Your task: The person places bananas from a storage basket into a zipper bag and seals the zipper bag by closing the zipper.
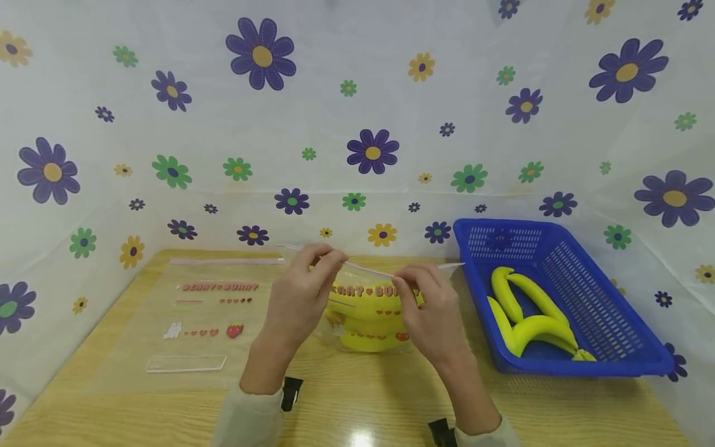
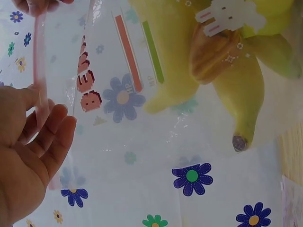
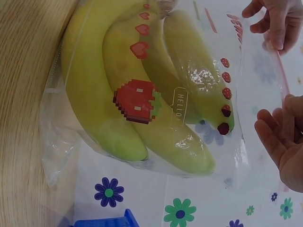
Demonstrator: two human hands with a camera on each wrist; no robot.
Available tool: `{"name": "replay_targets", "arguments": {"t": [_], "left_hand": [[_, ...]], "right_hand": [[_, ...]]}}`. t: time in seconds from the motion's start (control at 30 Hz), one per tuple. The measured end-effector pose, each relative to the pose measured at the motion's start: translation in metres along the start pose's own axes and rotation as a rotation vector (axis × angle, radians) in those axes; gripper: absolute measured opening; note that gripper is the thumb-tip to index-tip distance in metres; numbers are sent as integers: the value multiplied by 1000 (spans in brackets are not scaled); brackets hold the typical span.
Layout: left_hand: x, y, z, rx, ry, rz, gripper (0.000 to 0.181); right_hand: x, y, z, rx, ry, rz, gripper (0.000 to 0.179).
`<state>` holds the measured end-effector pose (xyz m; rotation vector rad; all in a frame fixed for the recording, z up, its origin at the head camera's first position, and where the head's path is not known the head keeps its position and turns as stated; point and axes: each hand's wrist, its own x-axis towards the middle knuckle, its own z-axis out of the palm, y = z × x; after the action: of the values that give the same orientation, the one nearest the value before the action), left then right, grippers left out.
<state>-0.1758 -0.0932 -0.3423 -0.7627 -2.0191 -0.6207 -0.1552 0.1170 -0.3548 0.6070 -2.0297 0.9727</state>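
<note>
Both hands hold up the pink zip edge of a clear printed zip bag (image 1: 385, 310) with a bunch of yellow bananas (image 3: 123, 61) inside. My left hand (image 1: 304, 292) pinches the zip strip (image 2: 40, 61) toward the bag's left side, thumb against fingers. Farther along the same strip, my right hand (image 1: 432, 310) pinches it between thumb and fingers. The bag front carries red lettering, hearts and a pixel strawberry (image 3: 137, 101). In the left wrist view, a brown banana stem (image 2: 208, 54) shows through the plastic.
Flat on the wooden table (image 1: 335, 410), at the left, lies a second printed zip bag (image 1: 128, 329). A blue plastic basket (image 1: 631, 329) with several yellow bananas (image 1: 539, 329) stands at the right. Behind hangs a white flower-patterned cloth (image 1: 324, 112).
</note>
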Motion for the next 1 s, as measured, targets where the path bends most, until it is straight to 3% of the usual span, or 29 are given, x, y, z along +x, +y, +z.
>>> {"name": "replay_targets", "arguments": {"t": [0.43,1.0], "left_hand": [[0,-9,-4,46,15,-43,13],[-2,-17,-12,-33,22,-87,14]], "right_hand": [[1,1,-2,14,4,8,8],[1,1,-3,32,11,24,9]]}}
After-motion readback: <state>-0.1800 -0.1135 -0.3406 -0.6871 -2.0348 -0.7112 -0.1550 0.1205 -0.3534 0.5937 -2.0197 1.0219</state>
